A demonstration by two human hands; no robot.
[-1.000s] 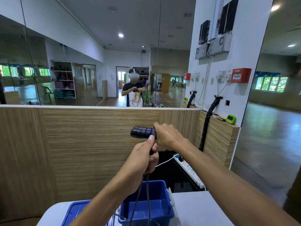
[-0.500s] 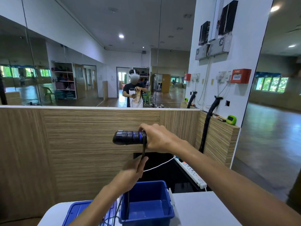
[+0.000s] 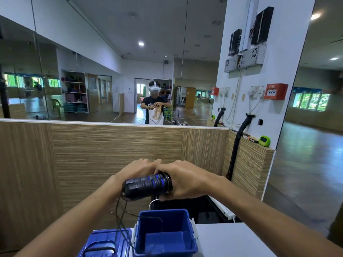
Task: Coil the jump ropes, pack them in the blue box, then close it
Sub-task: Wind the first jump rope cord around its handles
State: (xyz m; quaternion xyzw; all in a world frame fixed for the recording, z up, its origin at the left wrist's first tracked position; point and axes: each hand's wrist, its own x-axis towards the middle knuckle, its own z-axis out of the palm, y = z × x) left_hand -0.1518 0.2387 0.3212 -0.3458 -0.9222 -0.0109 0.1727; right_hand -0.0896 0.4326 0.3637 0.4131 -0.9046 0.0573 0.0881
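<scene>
The wooden partition [image 3: 111, 154] with fine horizontal grain fills the middle, and the wide mirror [image 3: 92, 80] stands above it. Below, the white table [image 3: 232, 240] carries the blue box [image 3: 165, 232], a deep plastic tub with smooth walls; it is open and looks empty, I think so that the coil can drop in directly. Its flat ribbed lid [image 3: 105, 243] lies just beside it on the left.

Both hands are raised above the box. The right hand [image 3: 187, 179] has its fingers curled around one end of the two handles [image 3: 146, 186], which lie side by side, probably to keep them as one bundle during coiling. The handles are black cylinders with ridged grips and thin blue rings. The left hand [image 3: 137, 169] is behind them, its fingers bent toward the same end; whether it really holds something, I cannot tell.

The thin black rope [image 3: 118, 214] hangs loose from the handles down over the lid, not yet coiled
</scene>
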